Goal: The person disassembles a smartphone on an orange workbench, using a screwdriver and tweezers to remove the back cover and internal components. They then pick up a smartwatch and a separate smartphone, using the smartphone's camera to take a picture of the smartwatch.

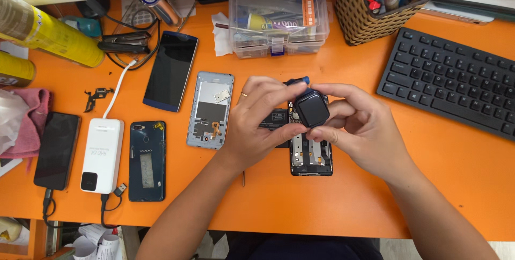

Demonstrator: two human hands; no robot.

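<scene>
Fingers of both hands pinch a small dark square watch body (pixel 312 108) above the orange desk (pixel 375 195), the left hand (pixel 257 126) gripping its left edge and the right hand (pixel 357 128) its right and lower edge. Directly beneath it lies an opened black phone (pixel 311 158) with its insides showing, and a blue-tipped tool (pixel 296 81) pokes out behind the left fingers. A silver phone frame (pixel 210 110) lies just left of the left hand, a black keyboard (pixel 456 80) well to the right.

opened phone (pixel 311 155) under hands (pixel 308 123) | keyboard (pixel 450 80) right | power bank (pixel 102 155) left
</scene>
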